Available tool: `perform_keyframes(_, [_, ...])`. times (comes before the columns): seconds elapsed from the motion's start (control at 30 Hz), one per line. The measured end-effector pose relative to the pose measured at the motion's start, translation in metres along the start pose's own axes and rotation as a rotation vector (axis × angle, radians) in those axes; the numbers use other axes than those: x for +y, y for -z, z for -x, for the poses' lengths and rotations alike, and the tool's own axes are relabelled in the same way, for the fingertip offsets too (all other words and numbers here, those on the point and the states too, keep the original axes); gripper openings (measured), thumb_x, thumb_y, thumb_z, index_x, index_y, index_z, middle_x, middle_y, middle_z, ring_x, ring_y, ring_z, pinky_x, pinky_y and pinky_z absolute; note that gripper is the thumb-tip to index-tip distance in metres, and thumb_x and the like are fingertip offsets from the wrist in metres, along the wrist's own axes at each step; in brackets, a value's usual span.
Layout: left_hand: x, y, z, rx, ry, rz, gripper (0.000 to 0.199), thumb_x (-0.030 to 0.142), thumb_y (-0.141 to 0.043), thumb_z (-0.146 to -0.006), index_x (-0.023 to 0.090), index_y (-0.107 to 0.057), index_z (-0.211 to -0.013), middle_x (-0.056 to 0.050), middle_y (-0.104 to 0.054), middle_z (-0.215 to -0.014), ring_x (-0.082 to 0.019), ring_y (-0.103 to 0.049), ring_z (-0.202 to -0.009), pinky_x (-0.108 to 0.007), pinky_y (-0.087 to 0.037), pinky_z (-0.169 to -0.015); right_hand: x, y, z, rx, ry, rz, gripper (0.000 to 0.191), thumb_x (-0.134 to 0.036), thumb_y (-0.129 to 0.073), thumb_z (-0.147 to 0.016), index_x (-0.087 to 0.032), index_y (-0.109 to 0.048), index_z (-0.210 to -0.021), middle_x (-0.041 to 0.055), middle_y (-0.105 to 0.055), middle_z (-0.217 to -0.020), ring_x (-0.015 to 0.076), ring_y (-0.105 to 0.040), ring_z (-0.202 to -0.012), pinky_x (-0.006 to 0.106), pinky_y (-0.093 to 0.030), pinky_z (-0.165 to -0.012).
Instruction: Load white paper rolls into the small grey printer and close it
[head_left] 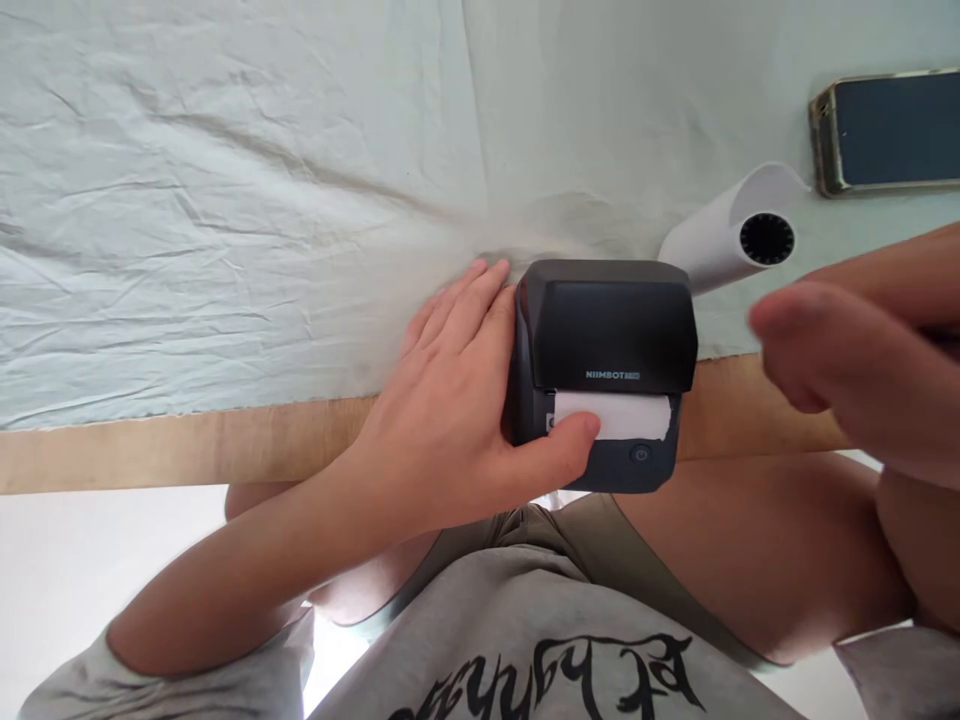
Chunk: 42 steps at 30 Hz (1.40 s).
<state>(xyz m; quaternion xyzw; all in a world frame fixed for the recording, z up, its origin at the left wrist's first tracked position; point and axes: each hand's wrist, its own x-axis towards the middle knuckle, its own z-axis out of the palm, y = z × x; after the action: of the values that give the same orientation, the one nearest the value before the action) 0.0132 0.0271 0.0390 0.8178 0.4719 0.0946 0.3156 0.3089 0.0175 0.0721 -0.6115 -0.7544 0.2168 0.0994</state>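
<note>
A black label printer (615,325) marked NIIMBOT stands at the table's near edge, its lid closed. White label paper (637,415) sticks out of its front slot, above a round power button (640,454). My left hand (457,400) grips the printer's left side; its fingers stretch along that side and the thumb presses on the paper. To the right of the printer, my right hand (847,370) is raised in the air with curled, closed fingers. It is slightly blurred, and anything inside it is hidden.
Behind the printer to the right lies a white paper roll (712,235) with a black core, its loose end curling up. A phone (896,130) in a case rests at the upper right. Wrinkled pale cloth (225,220) covers the table, leaving a wooden edge (187,445) bare.
</note>
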Motion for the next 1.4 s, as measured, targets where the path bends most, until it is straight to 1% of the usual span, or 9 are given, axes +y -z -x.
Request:
perform_keyframes(0.1, [-0.002, 0.003, -0.003, 0.021, -0.015, 0.054, 0.086, 0.068, -0.061, -0.101, 0.014, -0.058, -0.168, -0.019, -0.051, -0.186, -0.041, -0.037, -0.182, -0.066, -0.030, -0.152, -0.014, -0.006, -0.010, -0.118, 0.029, -0.099, 0.102, -0.102, -0.027, -0.104, -0.015, -0.035, -0.052, 0.0012, -0.020, -0.051, 0.0005, -0.020, -0.047, 0.026, -0.011, -0.047])
perform_keyframes(0.27, [-0.002, 0.011, -0.009, 0.142, 0.004, 0.296, 0.043, 0.058, -0.052, -0.114, 0.028, -0.082, -0.112, -0.006, -0.083, -0.148, -0.033, -0.073, -0.149, -0.057, -0.060, -0.133, -0.024, -0.012, -0.031, -0.417, -0.154, -0.146, 0.119, -0.131, -0.013, -0.066, -0.016, -0.036, -0.045, 0.0055, -0.026, -0.046, 0.0044, -0.022, -0.040, 0.031, -0.014, -0.036])
perform_keyframes(0.43, [-0.002, 0.013, -0.006, 0.195, 0.138, 0.275, 0.051, 0.063, -0.069, -0.106, 0.030, -0.075, -0.144, -0.002, -0.086, -0.141, -0.032, -0.082, -0.128, -0.052, -0.072, -0.114, -0.009, -0.022, -0.031, -0.388, -0.251, -0.108, 0.127, -0.135, -0.013, -0.049, -0.015, -0.051, -0.053, 0.0065, -0.038, -0.049, 0.0044, -0.027, -0.041, 0.029, -0.018, -0.037])
perform_keyframes(0.57, [-0.003, 0.016, -0.005, 0.123, 0.129, 0.333, 0.053, 0.059, -0.069, -0.108, 0.030, -0.071, -0.153, -0.002, -0.082, -0.152, -0.033, -0.082, -0.134, -0.053, -0.071, -0.117, -0.003, -0.029, -0.029, -0.352, -0.226, -0.111, 0.121, -0.131, -0.026, -0.066, -0.014, -0.058, -0.058, 0.0061, -0.043, -0.052, 0.0045, -0.030, -0.043, 0.030, -0.018, -0.039])
perform_keyframes(0.73, [-0.001, 0.021, -0.008, 0.071, 0.096, 0.377, 0.044, 0.050, -0.068, -0.109, 0.030, -0.074, -0.148, -0.002, -0.084, -0.147, -0.032, -0.084, -0.130, -0.052, -0.072, -0.115, -0.024, -0.018, -0.037, -0.487, -0.396, 0.066, 0.087, -0.094, -0.069, -0.092, -0.014, -0.061, -0.058, 0.0027, -0.045, -0.052, 0.0040, -0.034, -0.046, 0.028, -0.027, -0.047])
perform_keyframes(1.03, [0.006, 0.016, 0.004, 0.202, 0.065, 0.172, 0.043, 0.059, -0.062, -0.114, 0.033, -0.075, -0.146, 0.000, -0.085, -0.144, -0.031, -0.082, -0.133, -0.049, -0.071, -0.117, -0.027, -0.021, -0.033, -0.382, -0.242, 0.142, 0.090, -0.092, -0.047, -0.103, -0.015, -0.057, -0.057, 0.0049, -0.052, -0.055, 0.0065, -0.040, -0.048, 0.031, -0.030, -0.051])
perform_keyframes(1.13, [0.000, 0.012, 0.016, 0.167, -0.036, 0.092, 0.054, 0.061, -0.061, -0.114, 0.029, -0.069, -0.157, -0.005, -0.076, -0.161, -0.034, -0.075, -0.148, -0.051, -0.067, -0.127, -0.022, -0.024, -0.031, -0.357, -0.181, 0.143, 0.094, -0.097, -0.032, -0.100, -0.016, -0.058, -0.059, 0.0068, -0.056, -0.058, 0.0088, -0.044, -0.049, 0.032, -0.029, -0.051])
perform_keyframes(1.3, [-0.018, -0.005, 0.032, 0.040, -0.149, -0.063, 0.119, 0.092, -0.076, -0.096, 0.030, -0.030, -0.187, -0.018, -0.047, -0.188, -0.049, -0.055, -0.170, -0.071, -0.056, -0.136, -0.019, -0.025, -0.029, -0.402, -0.168, 0.145, 0.105, -0.103, -0.008, -0.093, -0.017, -0.063, -0.067, 0.0094, -0.060, -0.063, 0.0108, -0.047, -0.050, 0.034, -0.032, -0.053])
perform_keyframes(1.4, [-0.019, -0.019, 0.037, 0.119, -0.191, -0.146, 0.131, 0.084, -0.084, -0.095, 0.027, -0.015, -0.191, -0.024, -0.042, -0.190, -0.049, -0.048, -0.175, -0.068, -0.052, -0.140, -0.018, -0.026, -0.027, -0.329, -0.094, 0.072, 0.111, -0.104, 0.001, -0.091, -0.018, -0.066, -0.067, 0.0087, -0.063, -0.064, 0.0114, -0.048, -0.050, 0.034, -0.032, -0.052])
